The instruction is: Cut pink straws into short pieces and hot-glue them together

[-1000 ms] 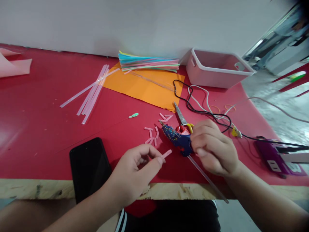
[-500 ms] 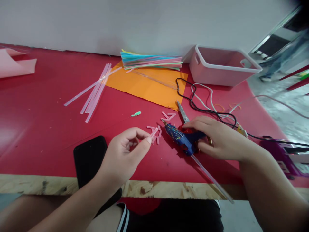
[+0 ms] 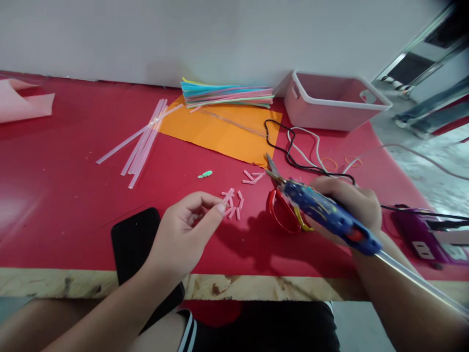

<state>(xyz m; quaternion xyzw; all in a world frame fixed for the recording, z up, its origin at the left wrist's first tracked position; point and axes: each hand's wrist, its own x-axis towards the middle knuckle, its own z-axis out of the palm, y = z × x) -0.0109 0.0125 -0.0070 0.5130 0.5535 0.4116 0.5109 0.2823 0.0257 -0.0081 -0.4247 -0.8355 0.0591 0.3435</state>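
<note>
Between the thumb and fingertips of my left hand (image 3: 188, 230) is a short pink straw piece (image 3: 229, 195). Several more cut straw pieces (image 3: 239, 205) lie on the red table just beyond those fingertips. My right hand (image 3: 348, 200) is wrapped round a blue hot glue gun (image 3: 322, 210), raised off the table with its nozzle pointing left. A long clear glue stick (image 3: 414, 274) sticks out of its back end. Below the gun lie scissors (image 3: 284, 212) with red and yellow handles, partly covered by it. A second small group of straw pieces (image 3: 252, 178) lies near the scissor tips.
A black phone (image 3: 135, 239) overhangs the table's front edge. Further back are long pink straws (image 3: 142, 142), an orange sheet (image 3: 220, 132), a bundle of coloured sticks (image 3: 227, 93) and a pink bin (image 3: 322, 112). Cables (image 3: 293, 151) run right, near a purple power strip (image 3: 417, 239).
My right hand has gripped the glue gun and lifted it off the table, moving it right and uncovering the scissor handles. My left hand has shifted slightly left with the straw piece.
</note>
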